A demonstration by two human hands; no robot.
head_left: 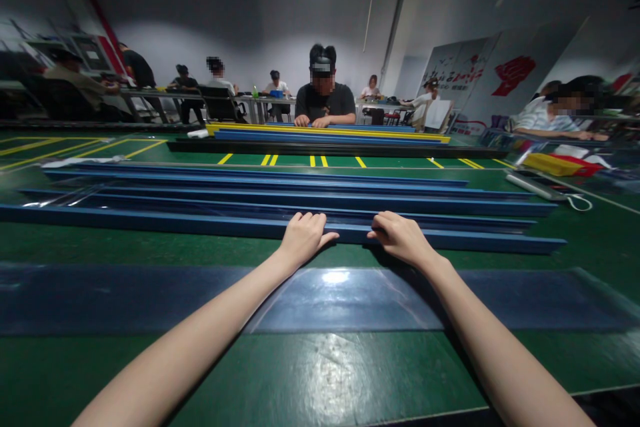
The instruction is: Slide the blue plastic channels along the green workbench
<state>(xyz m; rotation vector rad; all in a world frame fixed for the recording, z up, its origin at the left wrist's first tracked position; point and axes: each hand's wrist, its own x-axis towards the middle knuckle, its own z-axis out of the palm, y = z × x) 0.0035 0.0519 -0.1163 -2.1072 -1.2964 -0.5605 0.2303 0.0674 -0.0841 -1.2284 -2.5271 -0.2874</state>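
A long blue channel-shaped strip (150, 221) lies crosswise on the green table. My left hand (304, 237) is closed over its near edge left of the middle, thumb stretched to the right along the front face. A short way to the right, my right hand (399, 235) grips the same strip, its fingers bent over the edge. Just behind lie more blue strips (350, 200), roughly parallel to it. Between my forearms and under them stretches a flat sheet of clear plastic (335, 300), shiny under the lamps.
Across the table (320, 373), a person in a dark shirt (325, 103) has both hands at yellow (300, 131), blue and black strips (310, 148). A phone with a white power bank (535, 185) and red and yellow packets (560, 164) lie at right. Several people sit farther back.
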